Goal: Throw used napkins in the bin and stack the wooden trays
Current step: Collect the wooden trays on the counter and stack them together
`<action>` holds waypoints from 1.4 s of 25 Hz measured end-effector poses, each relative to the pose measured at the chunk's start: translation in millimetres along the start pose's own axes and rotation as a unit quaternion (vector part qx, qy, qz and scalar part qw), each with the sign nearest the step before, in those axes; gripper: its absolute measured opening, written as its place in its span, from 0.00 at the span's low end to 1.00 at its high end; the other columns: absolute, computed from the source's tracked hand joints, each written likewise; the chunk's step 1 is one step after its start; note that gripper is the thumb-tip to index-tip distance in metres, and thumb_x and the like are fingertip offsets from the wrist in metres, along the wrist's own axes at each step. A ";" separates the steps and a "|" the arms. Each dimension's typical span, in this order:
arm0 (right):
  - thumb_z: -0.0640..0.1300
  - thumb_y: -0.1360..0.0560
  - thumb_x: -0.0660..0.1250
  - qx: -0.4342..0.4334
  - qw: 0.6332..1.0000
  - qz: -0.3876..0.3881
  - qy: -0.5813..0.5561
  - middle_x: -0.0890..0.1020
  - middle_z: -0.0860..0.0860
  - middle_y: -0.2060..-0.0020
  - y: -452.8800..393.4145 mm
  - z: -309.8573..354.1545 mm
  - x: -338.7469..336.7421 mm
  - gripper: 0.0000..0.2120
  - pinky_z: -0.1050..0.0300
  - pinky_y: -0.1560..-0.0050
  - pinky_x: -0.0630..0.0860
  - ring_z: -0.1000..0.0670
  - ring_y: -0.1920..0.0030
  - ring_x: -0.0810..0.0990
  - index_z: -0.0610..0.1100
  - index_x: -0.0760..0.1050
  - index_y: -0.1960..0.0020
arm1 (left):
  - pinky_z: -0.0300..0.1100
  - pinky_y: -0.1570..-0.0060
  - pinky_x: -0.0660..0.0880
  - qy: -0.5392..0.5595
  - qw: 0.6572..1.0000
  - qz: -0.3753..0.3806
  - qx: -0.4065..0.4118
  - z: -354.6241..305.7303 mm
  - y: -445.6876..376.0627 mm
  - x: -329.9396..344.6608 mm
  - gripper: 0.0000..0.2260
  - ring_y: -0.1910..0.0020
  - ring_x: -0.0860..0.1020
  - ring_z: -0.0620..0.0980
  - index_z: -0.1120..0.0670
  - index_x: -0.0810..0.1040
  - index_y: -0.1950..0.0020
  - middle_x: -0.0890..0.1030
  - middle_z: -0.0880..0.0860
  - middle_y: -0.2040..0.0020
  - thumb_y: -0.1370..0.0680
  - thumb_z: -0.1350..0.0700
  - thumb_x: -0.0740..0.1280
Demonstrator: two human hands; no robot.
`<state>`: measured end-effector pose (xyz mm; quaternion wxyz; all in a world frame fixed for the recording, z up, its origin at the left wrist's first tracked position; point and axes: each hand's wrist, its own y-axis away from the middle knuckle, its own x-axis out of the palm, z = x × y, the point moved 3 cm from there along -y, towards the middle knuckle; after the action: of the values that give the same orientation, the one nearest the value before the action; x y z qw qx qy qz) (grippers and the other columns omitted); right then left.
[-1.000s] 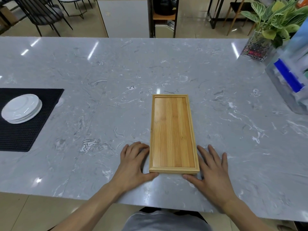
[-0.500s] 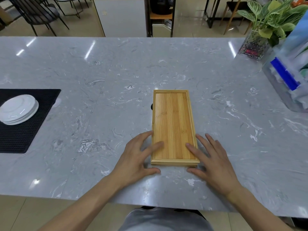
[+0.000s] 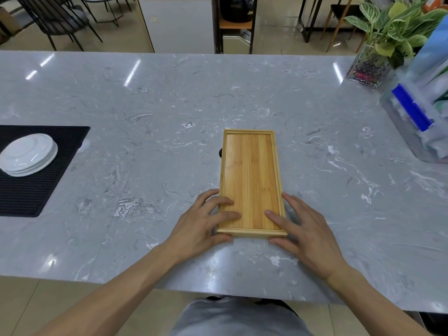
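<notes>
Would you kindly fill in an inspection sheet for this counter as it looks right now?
Surface: grey marble counter, glossy, with light glare.
Job's things: wooden tray, empty, lengthwise to the person; whether others lie beneath cannot be told. No napkins or bin seen.
Clutter: stack of white plates on a black mat at left; clear plastic container and potted plant at right.
Grippers: left hand and right hand flank the tray's near end, fingers over the side rims, thumbs at the near corners.
Cables: nothing seen.
Surroundings: chairs and furniture legs on a tiled floor beyond.
</notes>
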<state>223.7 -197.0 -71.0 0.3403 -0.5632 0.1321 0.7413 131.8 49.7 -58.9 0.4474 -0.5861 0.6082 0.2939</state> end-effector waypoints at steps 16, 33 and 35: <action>0.63 0.24 0.59 -0.017 1.000 -0.014 0.007 0.66 0.42 0.27 1.4 0.5 0.8 0.24 0.43 0.39 0.73 0.41 0.33 0.71 0.56 0.70 0.30 | 0.48 0.60 0.82 -0.016 0.998 -0.055 0.015 -2.0 2.1 2.8 0.18 0.29 0.64 0.51 0.43 0.81 0.39 0.76 0.47 0.35 0.27 0.39 0.68; 0.47 0.25 0.70 0.332 0.835 0.130 -0.419 0.84 0.52 0.51 -94.2 -19.2 0.3 0.13 0.67 0.59 0.77 0.57 0.55 0.83 0.44 0.79 0.43 | 0.52 0.38 0.75 0.346 0.822 0.052 -0.450 24.6 -74.9 -1.2 0.17 0.44 0.80 0.54 0.56 0.81 0.43 0.82 0.55 0.43 0.20 0.45 0.62; 0.45 0.25 0.71 0.352 0.810 0.104 -0.457 0.84 0.54 0.54 -93.2 -18.9 2.6 0.10 0.70 0.65 0.77 0.61 0.59 0.83 0.46 0.79 0.45 | 0.52 0.38 0.75 0.378 0.797 0.028 -0.470 21.7 -77.5 0.1 0.16 0.44 0.80 0.55 0.57 0.81 0.42 0.82 0.55 0.43 0.19 0.47 0.61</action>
<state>298.3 -138.6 -62.1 0.4572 0.0161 0.2710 0.8469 211.8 57.8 -55.4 -0.1567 -0.7716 0.5322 0.3112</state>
